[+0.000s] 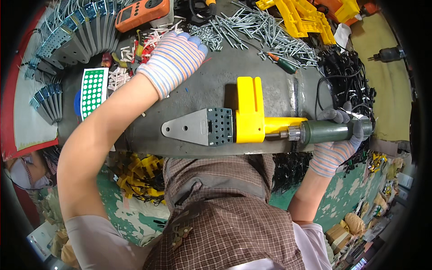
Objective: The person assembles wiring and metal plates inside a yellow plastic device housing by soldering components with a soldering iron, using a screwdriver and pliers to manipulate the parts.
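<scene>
My right hand (338, 148), in a striped grey-fingered glove, is wrapped round a dark green electric screwdriver (326, 131) lying level. Its metal chuck and bit point left, along the lower side of a yellow plastic part (250, 110). That part lies on the bench with a perforated metal plate (220, 127) and a tapering grey metal plate (186, 127) at its left end. My left hand (176, 60), gloved alike, reaches to the far left beside a pile of small screws (207, 36). Its fingers are curled with the tips hidden, so what they hold cannot be seen.
Long screws (252, 27), yellow plastic shells (297, 18) and a manual screwdriver (282, 63) lie at the back. An orange meter (141, 14), a green-dotted sheet (93, 92) and stacked metal plates (76, 38) are left. Black cables (346, 81) heap up at right.
</scene>
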`<state>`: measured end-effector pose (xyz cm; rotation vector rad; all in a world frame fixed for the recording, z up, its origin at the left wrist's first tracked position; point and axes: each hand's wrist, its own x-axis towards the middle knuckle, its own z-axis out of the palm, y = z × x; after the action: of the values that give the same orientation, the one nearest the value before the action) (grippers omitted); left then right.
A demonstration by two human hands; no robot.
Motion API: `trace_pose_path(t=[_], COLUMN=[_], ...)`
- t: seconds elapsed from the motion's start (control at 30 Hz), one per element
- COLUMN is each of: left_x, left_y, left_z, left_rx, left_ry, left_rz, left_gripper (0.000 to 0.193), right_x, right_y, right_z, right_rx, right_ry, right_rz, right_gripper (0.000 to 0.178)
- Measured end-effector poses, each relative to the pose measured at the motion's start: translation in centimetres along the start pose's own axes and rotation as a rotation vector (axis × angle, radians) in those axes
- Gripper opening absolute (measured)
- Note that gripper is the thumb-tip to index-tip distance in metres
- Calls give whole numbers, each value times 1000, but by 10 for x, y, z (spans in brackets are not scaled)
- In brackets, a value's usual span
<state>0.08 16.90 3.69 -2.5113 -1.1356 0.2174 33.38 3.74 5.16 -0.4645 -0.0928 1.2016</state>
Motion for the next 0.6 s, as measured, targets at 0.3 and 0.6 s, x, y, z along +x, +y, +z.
trace_pose_path(t=[0.3, 0.6], left_x=[-62, -102], left_y=[61, 156], left_z=[-37, -35], left_rx=[-955, -985], left_ry=[309, 620], left_rz=[-544, -587], left_gripper=[14, 16], right_x=[-2, 0], right_y=[1, -3], right_z=[-3, -3], right_rx=[4, 54], right_ry=[-2, -36], right_rz=[-7, -9], right_gripper=[59, 59])
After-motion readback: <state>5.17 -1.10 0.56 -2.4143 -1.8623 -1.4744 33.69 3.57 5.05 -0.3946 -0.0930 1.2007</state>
